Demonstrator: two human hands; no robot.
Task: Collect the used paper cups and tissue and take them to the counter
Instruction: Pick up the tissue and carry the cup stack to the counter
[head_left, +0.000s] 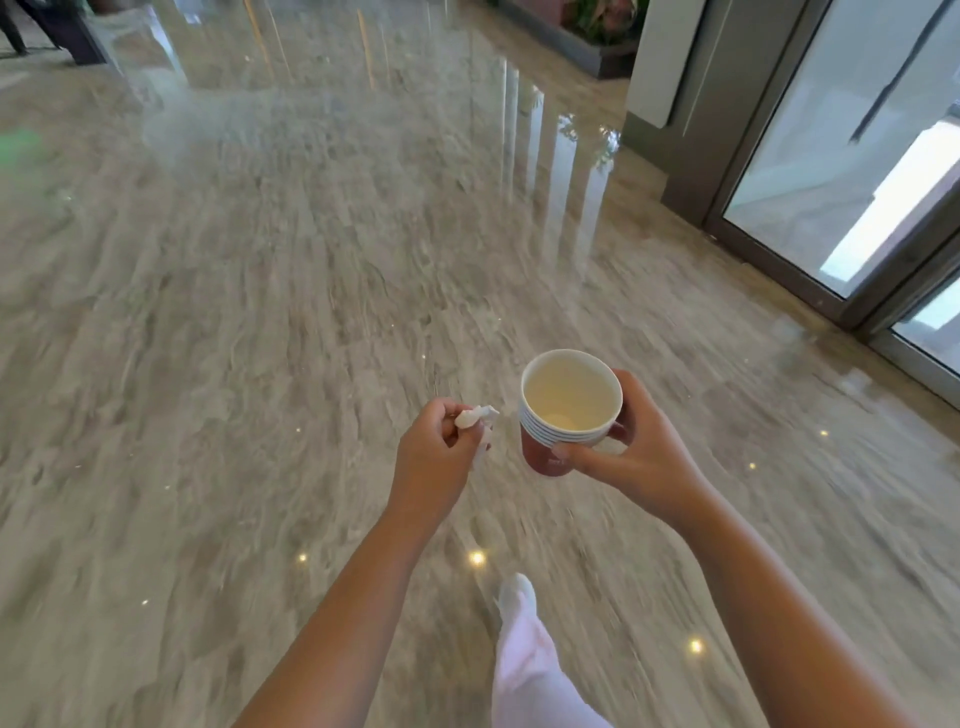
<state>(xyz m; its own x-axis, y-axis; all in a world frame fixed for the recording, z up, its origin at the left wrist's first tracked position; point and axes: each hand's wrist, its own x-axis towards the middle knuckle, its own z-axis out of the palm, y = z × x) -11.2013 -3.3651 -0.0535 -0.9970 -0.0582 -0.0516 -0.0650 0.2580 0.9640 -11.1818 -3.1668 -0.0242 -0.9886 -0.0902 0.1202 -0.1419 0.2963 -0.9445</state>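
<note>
A stack of several red paper cups (563, 415) with white rims is held upright in my right hand (644, 449), thumb in front and fingers around the far side. The top cup's inside is pale and holds nothing visible. My left hand (434, 457) is closed around a crumpled white tissue (475, 418), which sticks out between thumb and fingers. The two hands are side by side at waist height over the floor, a short gap between tissue and cups. No counter is in view.
Glossy grey marble floor (260, 312) stretches ahead, blurred. Glass doors with dark frames (841, 208) line the right side. A planter (597, 47) stands far right, dark furniture legs (57, 36) far left. My leg in white trousers and a white shoe (517, 597) is below.
</note>
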